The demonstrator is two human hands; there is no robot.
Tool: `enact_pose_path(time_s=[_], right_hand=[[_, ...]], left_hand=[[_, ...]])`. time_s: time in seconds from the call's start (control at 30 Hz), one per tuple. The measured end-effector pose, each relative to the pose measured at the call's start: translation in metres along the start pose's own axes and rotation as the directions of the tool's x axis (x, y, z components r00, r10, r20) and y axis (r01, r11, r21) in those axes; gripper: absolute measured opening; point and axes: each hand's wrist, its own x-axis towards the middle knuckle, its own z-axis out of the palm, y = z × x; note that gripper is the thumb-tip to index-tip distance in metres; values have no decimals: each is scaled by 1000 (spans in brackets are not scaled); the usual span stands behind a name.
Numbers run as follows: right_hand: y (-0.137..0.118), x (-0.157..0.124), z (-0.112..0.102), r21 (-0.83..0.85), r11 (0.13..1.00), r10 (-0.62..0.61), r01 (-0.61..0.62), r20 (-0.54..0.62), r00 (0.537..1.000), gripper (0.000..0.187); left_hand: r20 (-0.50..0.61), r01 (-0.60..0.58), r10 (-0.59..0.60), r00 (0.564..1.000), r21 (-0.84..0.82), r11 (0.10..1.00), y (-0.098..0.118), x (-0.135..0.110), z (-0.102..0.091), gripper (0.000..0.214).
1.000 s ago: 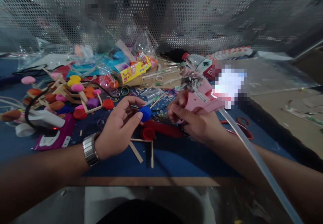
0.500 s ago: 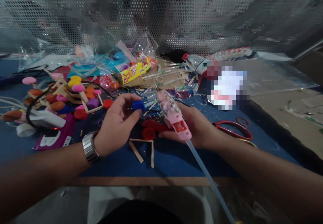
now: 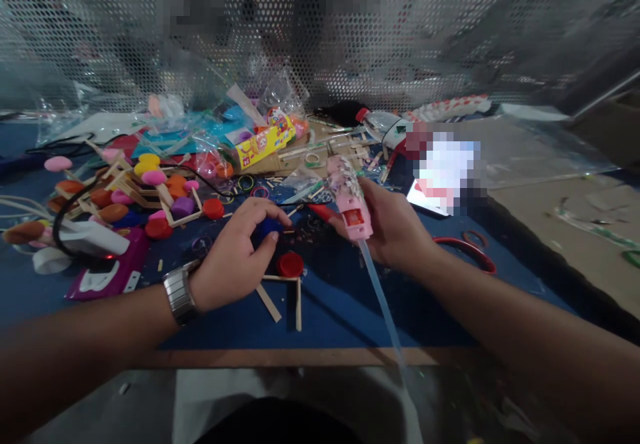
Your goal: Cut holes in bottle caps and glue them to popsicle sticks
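My left hand (image 3: 235, 251), with a metal watch on its wrist, pinches a blue bottle cap (image 3: 270, 226) low over the blue mat. My right hand (image 3: 395, 227) grips a pink glue gun (image 3: 349, 196), held nearly upright with its nozzle pointing away from me. A clear glue stick (image 3: 383, 304) trails from its back toward me. Just below the blue cap, a red bottle cap (image 3: 291, 265) sits on a frame of wooden sticks (image 3: 285, 294).
A structure of sticks and coloured caps (image 3: 145, 194) lies at the left, beside a purple and white device with a black cable (image 3: 95, 257). Red scissors (image 3: 467, 251) lie right of my hand. Plastic bags, a yellow box (image 3: 265, 141) and rubber bands clutter the back, before a perforated metal screen.
My right hand swung the glue gun from sideways to nearly upright and moved it left, toward the centre. My left hand lowered the blue cap toward the mat, near the red cap.
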Motion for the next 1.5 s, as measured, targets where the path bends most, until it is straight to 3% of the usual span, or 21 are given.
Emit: enact_pose_path(time_s=[0.1,0.17,0.3,0.4,0.53,0.6,0.7,0.8,0.93,1.1,1.3,1.43,1.5], right_hand=[[-9,-1,0,-39,997,-65,61,-109,992,37],[-20,-6,1,-23,997,-77,74,-117,990,41],[-37,-15,3,194,980,-59,50,43,997,51],[-39,-17,5,325,946,-51,4,138,989,55],[-33,-15,9,563,808,53,-173,223,973,56],[-33,-14,10,604,759,82,-244,283,956,57],[-35,-14,10,562,768,107,-306,360,927,59],[-40,-13,9,459,835,135,-305,365,921,57],[-43,-13,8,258,948,131,-187,221,967,61],[-36,-15,9,107,985,128,-136,84,988,69],[-30,-13,9,127,991,33,-40,57,998,65],[-31,-10,9,252,958,97,-138,167,981,67],[-33,-9,10,193,966,134,-170,187,973,60]], left_hand=[[33,21,-24,999,67,998,-1,1,-1,27],[46,47,-52,998,104,993,-1,1,-1,30],[40,59,-66,997,151,987,5,0,-2,31],[117,-20,-2,993,187,982,13,-3,-4,28],[280,-141,69,958,247,959,20,-7,-5,31],[313,-154,63,948,277,949,20,-8,-5,32],[318,-130,30,947,297,946,16,-8,-3,19],[311,-124,25,950,303,945,12,-6,-2,11],[309,-142,40,950,316,938,9,-4,-1,11],[328,-143,28,944,332,932,7,-3,-1,12],[338,-154,26,941,357,921,6,-1,-1,23],[340,-155,18,940,381,911,6,-2,-1,31],[332,-155,29,943,360,920,6,-3,-1,29]])
